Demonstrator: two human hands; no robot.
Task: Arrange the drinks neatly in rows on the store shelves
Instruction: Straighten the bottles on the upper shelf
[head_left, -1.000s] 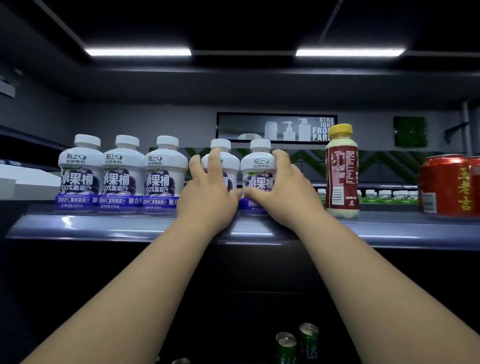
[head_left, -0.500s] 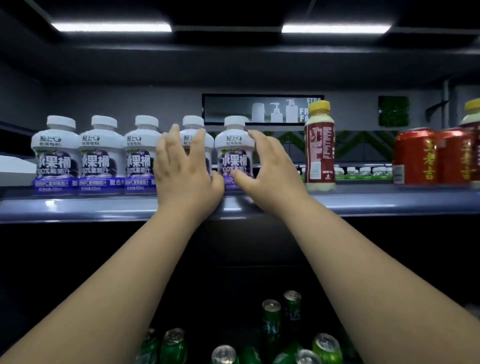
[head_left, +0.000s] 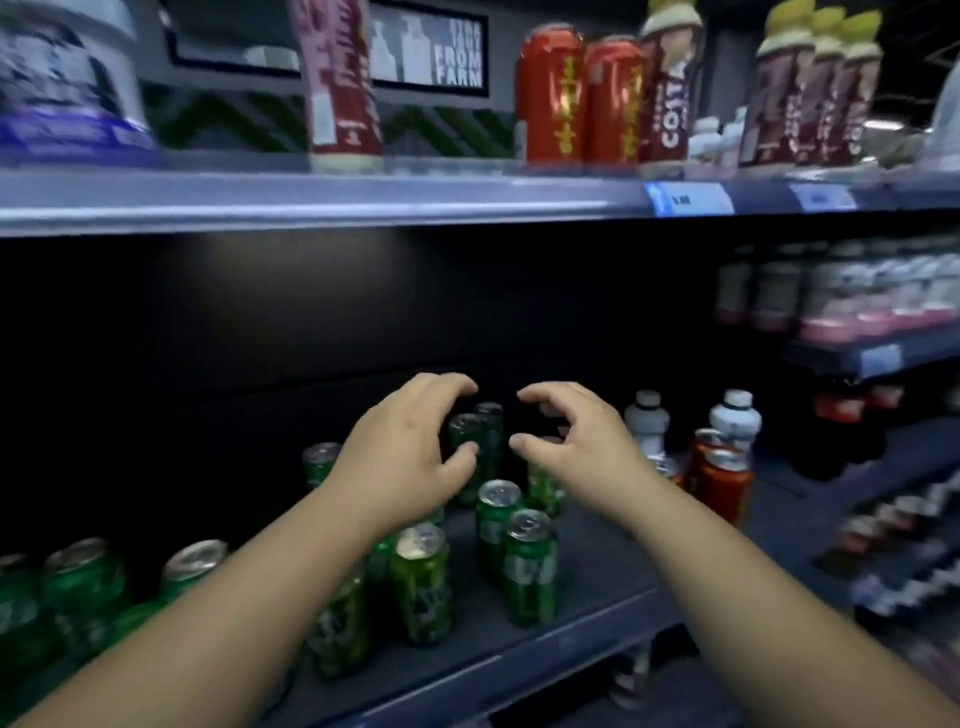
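Note:
Several green cans (head_left: 529, 569) stand scattered and out of line on the lower shelf (head_left: 582, 623). My left hand (head_left: 402, 454) hovers over the middle of them, fingers curled apart, holding nothing. My right hand (head_left: 574, 449) hangs beside it, also open, its fingertips facing the left hand's. Between the two hands stands a green can (head_left: 475, 436) at the back of the group; neither hand touches it. More green cans (head_left: 83, 587) stand at the left end of the shelf.
Orange cans (head_left: 719, 480) and white-capped bottles (head_left: 735, 418) stand right of the green cans. The upper shelf (head_left: 363, 202) carries a white juice bottle (head_left: 67, 83), a dark red bottle (head_left: 340, 83), red cans (head_left: 550, 88) and yellow-capped bottles (head_left: 815, 88). Further shelves of drinks stand at the right.
Both hands let go of the white juice bottles on the upper shelf and dropped to the lower shelf. My view swung down and right onto the green cans.

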